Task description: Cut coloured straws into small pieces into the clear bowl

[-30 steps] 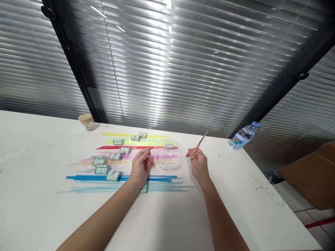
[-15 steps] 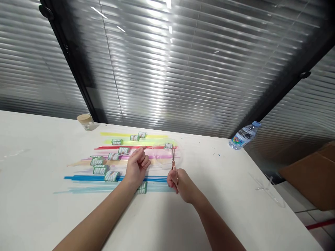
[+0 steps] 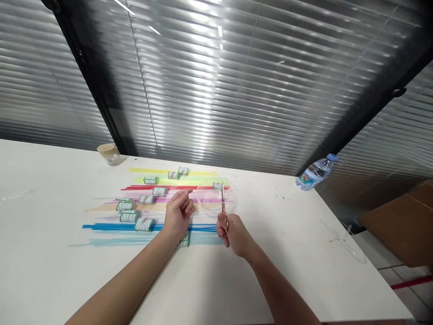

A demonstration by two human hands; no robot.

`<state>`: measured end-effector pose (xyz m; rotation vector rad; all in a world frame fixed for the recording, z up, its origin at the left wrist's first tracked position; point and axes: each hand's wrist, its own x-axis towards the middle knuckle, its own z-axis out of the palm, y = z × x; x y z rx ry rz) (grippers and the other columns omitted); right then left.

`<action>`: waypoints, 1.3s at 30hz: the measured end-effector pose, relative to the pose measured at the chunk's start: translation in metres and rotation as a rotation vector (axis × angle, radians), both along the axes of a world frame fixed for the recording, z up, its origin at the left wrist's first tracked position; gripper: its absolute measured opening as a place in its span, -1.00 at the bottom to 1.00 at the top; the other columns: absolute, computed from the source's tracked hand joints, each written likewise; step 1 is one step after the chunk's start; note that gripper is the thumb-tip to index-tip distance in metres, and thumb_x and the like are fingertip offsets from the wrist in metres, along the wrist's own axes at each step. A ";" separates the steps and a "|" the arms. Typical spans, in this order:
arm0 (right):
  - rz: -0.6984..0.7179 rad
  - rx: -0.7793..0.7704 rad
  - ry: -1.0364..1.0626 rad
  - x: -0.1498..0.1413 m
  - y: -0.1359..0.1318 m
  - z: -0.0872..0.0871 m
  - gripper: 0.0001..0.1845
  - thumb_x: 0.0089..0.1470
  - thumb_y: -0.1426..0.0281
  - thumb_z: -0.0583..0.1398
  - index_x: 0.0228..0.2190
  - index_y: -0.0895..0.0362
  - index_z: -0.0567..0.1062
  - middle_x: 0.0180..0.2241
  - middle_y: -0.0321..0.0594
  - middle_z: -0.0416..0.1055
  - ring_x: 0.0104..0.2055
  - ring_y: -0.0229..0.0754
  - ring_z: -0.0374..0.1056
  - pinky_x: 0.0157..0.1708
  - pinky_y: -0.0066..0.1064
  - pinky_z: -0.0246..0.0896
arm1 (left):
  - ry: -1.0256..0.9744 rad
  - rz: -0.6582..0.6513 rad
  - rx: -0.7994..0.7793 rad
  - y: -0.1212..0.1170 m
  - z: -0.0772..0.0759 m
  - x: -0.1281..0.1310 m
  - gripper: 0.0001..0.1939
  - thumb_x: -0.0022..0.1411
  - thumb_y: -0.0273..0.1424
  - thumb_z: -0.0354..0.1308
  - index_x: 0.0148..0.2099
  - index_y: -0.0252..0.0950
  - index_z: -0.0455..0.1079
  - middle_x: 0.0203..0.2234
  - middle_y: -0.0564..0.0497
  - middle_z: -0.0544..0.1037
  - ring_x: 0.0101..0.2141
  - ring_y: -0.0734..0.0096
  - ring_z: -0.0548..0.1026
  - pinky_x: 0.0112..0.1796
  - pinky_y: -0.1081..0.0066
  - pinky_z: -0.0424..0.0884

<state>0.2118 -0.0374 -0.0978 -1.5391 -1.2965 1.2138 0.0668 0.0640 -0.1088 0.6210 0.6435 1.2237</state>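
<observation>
My left hand point(image 3: 179, 210) is closed with thumb and index finger pinched at the end of a thin clear strand. The strand curves into a faint loop point(image 3: 236, 197) to the right of the fingers. My right hand point(image 3: 236, 230) grips rose-gold scissors point(image 3: 223, 205) by the handles. Their blades point away from me, look closed, and overlap the loop in view; whether they touch it I cannot tell. Beneath both hands lie bundles of thin coloured strips, among them blue strips point(image 3: 108, 226) and red strips point(image 3: 133, 187), with green-and-white paper labels point(image 3: 145, 224) around them.
A jar with a tan lid point(image 3: 107, 153) stands at the back left. At the back right corner is a water bottle point(image 3: 316, 174). A tangle of clear strands point(image 3: 341, 241) lies by the right edge of the white table point(image 3: 287, 280). Beyond it sits a cardboard box point(image 3: 399, 225).
The scissor blades, slightly apart before, now look closed, and the scissors have shifted a little. My left hand keeps its pinch. The whole view has tilted slightly.
</observation>
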 end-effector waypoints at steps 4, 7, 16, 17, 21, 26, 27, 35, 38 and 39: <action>-0.004 0.006 0.003 0.000 0.000 0.000 -0.20 0.00 -0.37 -0.07 -0.72 0.09 0.18 -0.76 -0.36 -0.02 -0.66 -0.32 -0.06 -0.58 -0.39 -0.14 | 0.000 0.005 -0.006 0.000 0.000 0.000 -0.71 -0.07 -0.33 0.39 -0.32 -0.35 0.41 -0.71 0.24 0.01 -0.69 0.69 0.03 -0.65 0.57 0.00; 0.003 0.027 -0.036 0.001 0.000 -0.001 -0.20 0.03 -0.36 -0.09 -0.72 0.10 0.16 -0.74 -0.34 0.00 -0.63 -0.32 -0.08 -0.57 -0.39 -0.18 | -0.004 0.012 -0.013 0.000 0.001 0.000 -0.71 -0.07 -0.33 0.39 -0.32 -0.35 0.41 -0.71 0.24 0.01 -0.69 0.69 0.03 -0.65 0.58 0.01; 0.016 0.066 -0.043 0.003 -0.001 -0.006 -0.27 0.07 -0.29 -0.01 -0.69 0.08 0.10 -0.74 -0.40 -0.11 -0.62 -0.34 -0.19 -0.57 -0.38 -0.26 | -0.006 0.012 -0.003 -0.001 0.001 0.000 -0.72 -0.08 -0.35 0.39 -0.33 -0.36 0.42 -0.71 0.24 0.01 -0.70 0.69 0.03 -0.65 0.57 0.01; 0.013 0.071 -0.036 0.004 -0.001 -0.006 -0.27 0.07 -0.28 0.00 -0.69 0.08 0.10 -0.73 -0.40 -0.12 -0.63 -0.34 -0.20 -0.57 -0.38 -0.26 | -0.007 0.011 0.000 -0.001 0.001 0.000 -0.72 -0.08 -0.35 0.39 -0.33 -0.36 0.42 -0.71 0.24 0.01 -0.70 0.69 0.03 -0.65 0.57 0.01; -0.005 0.063 -0.007 0.005 0.000 -0.006 -0.28 0.07 -0.24 0.06 -0.70 0.09 0.07 -0.72 -0.41 -0.12 -0.63 -0.35 -0.21 -0.58 -0.39 -0.27 | -0.013 0.013 -0.005 -0.001 0.001 0.001 -0.71 -0.09 -0.35 0.39 -0.34 -0.36 0.41 -0.72 0.24 0.02 -0.70 0.69 0.03 -0.66 0.57 0.00; -0.019 0.024 0.023 0.005 0.000 -0.007 -0.30 0.06 -0.20 0.12 -0.69 0.10 0.08 -0.71 -0.43 -0.13 -0.64 -0.37 -0.23 -0.59 -0.40 -0.30 | -0.005 0.019 -0.022 -0.001 0.003 0.001 -0.71 -0.11 -0.37 0.39 -0.34 -0.38 0.42 -0.73 0.25 0.03 -0.70 0.69 0.05 -0.65 0.57 0.01; -0.019 0.022 0.027 0.005 0.000 -0.007 -0.31 0.07 -0.19 0.12 -0.69 0.10 0.09 -0.71 -0.43 -0.13 -0.64 -0.37 -0.23 -0.59 -0.40 -0.30 | -0.006 0.020 -0.022 -0.001 0.003 0.001 -0.71 -0.12 -0.38 0.39 -0.34 -0.38 0.42 -0.73 0.25 0.03 -0.70 0.69 0.05 -0.65 0.57 0.01; -0.039 0.014 0.041 0.005 0.000 -0.006 -0.29 0.04 -0.23 0.11 -0.69 0.10 0.10 -0.72 -0.44 -0.15 -0.65 -0.38 -0.23 -0.58 -0.39 -0.31 | -0.010 0.020 -0.017 0.000 0.002 0.000 -0.71 -0.12 -0.38 0.39 -0.34 -0.38 0.42 -0.73 0.25 0.02 -0.70 0.69 0.05 -0.65 0.58 0.01; -0.035 0.013 0.040 0.004 0.001 -0.006 -0.28 0.04 -0.24 0.09 -0.70 0.10 0.09 -0.73 -0.44 -0.15 -0.65 -0.38 -0.23 -0.58 -0.39 -0.30 | -0.011 0.019 -0.015 0.000 0.001 0.000 -0.71 -0.11 -0.37 0.39 -0.34 -0.38 0.42 -0.73 0.24 0.02 -0.70 0.69 0.05 -0.65 0.58 0.01; -0.039 0.008 0.041 0.004 0.001 -0.006 -0.27 0.03 -0.25 0.09 -0.70 0.10 0.09 -0.73 -0.44 -0.15 -0.65 -0.38 -0.22 -0.59 -0.39 -0.30 | -0.011 0.019 -0.014 0.000 0.001 0.000 -0.71 -0.11 -0.37 0.39 -0.34 -0.38 0.42 -0.73 0.24 0.02 -0.70 0.69 0.05 -0.65 0.58 0.02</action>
